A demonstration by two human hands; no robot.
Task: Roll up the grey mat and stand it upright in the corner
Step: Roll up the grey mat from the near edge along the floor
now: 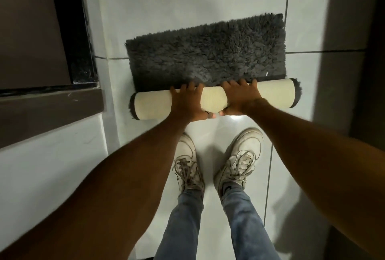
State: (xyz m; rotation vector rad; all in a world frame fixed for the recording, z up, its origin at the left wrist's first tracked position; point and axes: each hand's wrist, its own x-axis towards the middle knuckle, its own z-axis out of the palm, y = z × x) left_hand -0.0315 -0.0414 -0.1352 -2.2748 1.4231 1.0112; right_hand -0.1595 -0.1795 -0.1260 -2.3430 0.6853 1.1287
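Shaggy grey mat (206, 51) half-rolled, cream backing, both hands apparently gripping roll.

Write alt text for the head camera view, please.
Two bare hands, left hand and right hand, press on the cream-backed roll of a shaggy dark grey mat, half rolled on a white tiled floor. White sneakers stand just behind.

Both arms extended forward and down, the left hand (188, 103) and right hand (239, 97) were placed side by side, palms down, fingers curled over the far side, thumbs tucked underneath, nearly touching.
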